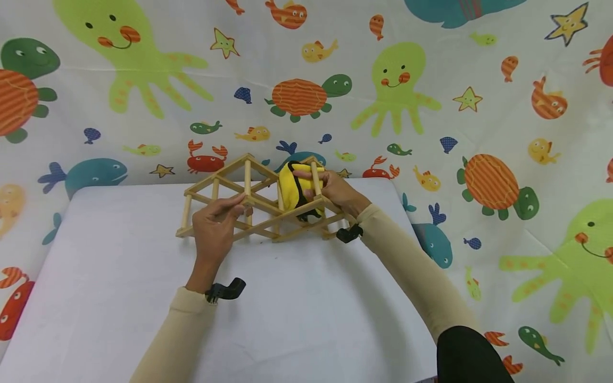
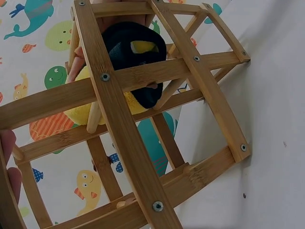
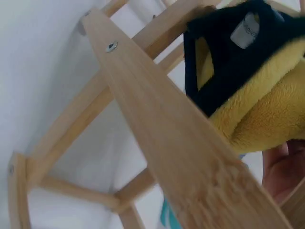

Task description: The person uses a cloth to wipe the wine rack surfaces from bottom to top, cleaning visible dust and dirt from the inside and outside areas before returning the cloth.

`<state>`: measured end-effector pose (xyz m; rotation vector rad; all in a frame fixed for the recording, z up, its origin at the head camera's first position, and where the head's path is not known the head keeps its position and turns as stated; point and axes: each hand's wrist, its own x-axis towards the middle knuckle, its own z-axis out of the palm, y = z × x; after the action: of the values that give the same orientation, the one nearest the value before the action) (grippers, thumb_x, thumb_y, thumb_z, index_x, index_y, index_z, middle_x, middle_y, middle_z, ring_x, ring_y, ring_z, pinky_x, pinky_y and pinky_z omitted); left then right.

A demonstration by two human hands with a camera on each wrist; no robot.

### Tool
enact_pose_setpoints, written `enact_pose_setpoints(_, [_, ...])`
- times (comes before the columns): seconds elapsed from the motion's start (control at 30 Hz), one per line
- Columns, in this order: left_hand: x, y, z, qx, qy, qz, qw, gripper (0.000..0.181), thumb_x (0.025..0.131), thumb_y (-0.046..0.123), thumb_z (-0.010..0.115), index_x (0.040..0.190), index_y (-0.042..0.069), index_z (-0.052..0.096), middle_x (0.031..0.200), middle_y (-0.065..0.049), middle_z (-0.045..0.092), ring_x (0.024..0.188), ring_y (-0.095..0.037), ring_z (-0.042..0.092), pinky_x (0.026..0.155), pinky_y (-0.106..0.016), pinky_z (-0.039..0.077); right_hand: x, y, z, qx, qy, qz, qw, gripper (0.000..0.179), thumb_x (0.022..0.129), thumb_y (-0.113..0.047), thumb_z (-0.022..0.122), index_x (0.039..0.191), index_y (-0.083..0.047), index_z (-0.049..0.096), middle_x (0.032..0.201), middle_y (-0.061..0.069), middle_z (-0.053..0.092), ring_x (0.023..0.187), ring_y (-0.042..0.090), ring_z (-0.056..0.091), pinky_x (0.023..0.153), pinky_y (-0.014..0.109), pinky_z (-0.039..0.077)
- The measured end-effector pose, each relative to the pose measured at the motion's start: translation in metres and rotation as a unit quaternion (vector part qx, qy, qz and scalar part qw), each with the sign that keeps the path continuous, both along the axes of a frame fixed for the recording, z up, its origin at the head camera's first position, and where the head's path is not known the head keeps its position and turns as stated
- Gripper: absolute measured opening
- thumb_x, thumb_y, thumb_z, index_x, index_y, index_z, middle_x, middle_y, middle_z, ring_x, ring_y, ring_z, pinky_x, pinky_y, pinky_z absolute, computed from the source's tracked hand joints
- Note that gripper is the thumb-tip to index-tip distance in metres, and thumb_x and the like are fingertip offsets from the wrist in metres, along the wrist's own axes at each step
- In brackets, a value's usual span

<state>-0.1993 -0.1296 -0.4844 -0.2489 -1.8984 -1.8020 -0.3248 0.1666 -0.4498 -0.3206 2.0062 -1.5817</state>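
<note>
A wooden lattice rack (image 1: 247, 178) of slats and round dowels stands at the far side of the table. My left hand (image 1: 213, 226) grips its near side between thumb and fingers, at a corner left of the middle. Inside the rack's right part sits a bunched yellow fleece item (image 1: 289, 186) with black trim; its exact kind is unclear. Reaching into the frame, my right hand (image 1: 337, 191) holds the yellow fleece beside an upright dowel. The right wrist view shows a white label (image 3: 245, 31) inside the black trim (image 3: 233, 90). Slats hide part of the fleece in the left wrist view.
The white table (image 1: 287, 308) spreads in front of the rack. Behind it hangs a curtain (image 1: 268, 58) printed with sea animals. Each wrist wears a black camera mount, the left one (image 1: 227, 290) low over the table. Metal bolts (image 2: 157, 206) join the slats.
</note>
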Motion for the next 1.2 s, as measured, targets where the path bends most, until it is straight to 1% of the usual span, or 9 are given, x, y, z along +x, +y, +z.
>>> enact_pose_setpoints(0.13, [0.001,0.001,0.000,-0.003,-0.002,0.001,1.0000,0.027,0.093,-0.005,0.075,0.119,0.004,0.080,0.117,-0.022,0.079,0.105,-0.002,0.076,0.094,-0.017,0.060,0.002,-0.005,0.007,0.094,0.023,-0.046,0.9942,0.040,0.089,-0.027,0.089,0.127,-0.018,0.079,0.156,-0.008,0.060,0.158,0.019,0.036,0.109,0.031,0.053])
enact_pose_setpoints(0.27, [0.002,0.001,-0.002,-0.003,-0.005,0.006,1.0000,0.028,0.093,-0.006,0.075,0.119,0.004,0.080,0.116,-0.022,0.079,0.102,-0.002,0.077,0.091,-0.017,0.060,0.003,-0.009,0.012,0.163,0.027,-0.060,0.9844,0.034,0.082,-0.034,0.094,0.109,-0.014,0.085,0.146,-0.004,0.069,0.156,0.022,0.038,0.112,0.036,0.047])
enact_pose_setpoints(0.5, [0.003,0.002,-0.004,-0.004,-0.005,-0.005,1.0000,0.029,0.093,-0.006,0.074,0.120,0.004,0.080,0.117,-0.019,0.079,0.103,-0.002,0.077,0.094,-0.018,0.060,0.010,0.002,0.004,0.019,-0.074,-0.101,0.9920,0.048,0.087,-0.011,0.088,0.132,-0.022,0.077,0.165,-0.007,0.049,0.144,0.024,0.052,0.088,0.029,0.064])
enact_pose_setpoints(0.63, [0.002,0.002,-0.002,-0.001,0.003,-0.002,1.0000,0.029,0.092,-0.006,0.075,0.119,0.003,0.080,0.116,-0.021,0.079,0.102,-0.002,0.077,0.092,-0.018,0.060,0.012,0.004,0.002,-0.032,-0.080,-0.104,0.9908,0.051,0.092,-0.013,0.083,0.141,-0.023,0.071,0.171,-0.008,0.038,0.142,0.022,0.055,0.091,0.028,0.064])
enact_pose_setpoints(0.77, [0.000,0.000,0.001,0.000,0.005,0.004,1.0000,0.028,0.093,-0.005,0.075,0.118,0.004,0.080,0.115,-0.023,0.079,0.103,-0.002,0.077,0.091,-0.017,0.060,0.008,-0.003,0.006,0.001,-0.064,-0.091,0.9938,0.054,0.089,-0.021,0.087,0.140,-0.029,0.071,0.172,-0.008,0.037,0.147,0.021,0.051,0.093,0.028,0.063])
enact_pose_setpoints(0.9, [0.001,-0.001,0.001,-0.002,-0.001,0.006,1.0000,0.027,0.093,-0.004,0.075,0.118,0.004,0.080,0.114,-0.021,0.080,0.103,-0.002,0.077,0.091,-0.017,0.060,0.004,-0.010,0.015,0.118,-0.025,-0.063,0.9907,0.047,0.085,-0.031,0.091,0.130,-0.026,0.078,0.163,-0.005,0.053,0.149,0.021,0.045,0.103,0.034,0.056])
enact_pose_setpoints(1.0, [0.003,-0.001,0.001,0.007,-0.009,0.001,0.9999,0.026,0.094,-0.004,0.075,0.118,0.004,0.080,0.114,-0.018,0.080,0.100,-0.005,0.078,0.092,-0.018,0.061,0.004,-0.014,0.023,0.231,0.029,-0.036,0.9719,0.041,0.085,-0.035,0.091,0.122,-0.018,0.082,0.152,0.000,0.064,0.141,0.021,0.051,0.103,0.037,0.052])
enact_pose_setpoints(1.1, [0.003,-0.001,0.000,0.014,-0.012,-0.005,0.9998,0.027,0.094,-0.002,0.076,0.119,0.004,0.080,0.114,-0.017,0.080,0.096,-0.008,0.078,0.092,-0.020,0.061,0.003,-0.016,0.026,0.330,0.085,-0.011,0.9401,0.034,0.091,-0.032,0.087,0.118,-0.012,0.083,0.133,0.007,0.076,0.112,0.022,0.065,0.087,0.033,0.055])
enact_pose_setpoints(1.2, [0.003,-0.001,0.001,0.017,-0.008,-0.009,0.9998,0.027,0.094,-0.001,0.076,0.120,0.004,0.080,0.115,-0.015,0.081,0.094,-0.010,0.078,0.092,-0.021,0.062,0.003,-0.017,0.027,0.396,0.141,0.005,0.9073,0.029,0.097,-0.028,0.080,0.120,-0.011,0.082,0.115,0.012,0.081,0.084,0.021,0.064,0.070,0.029,0.053])
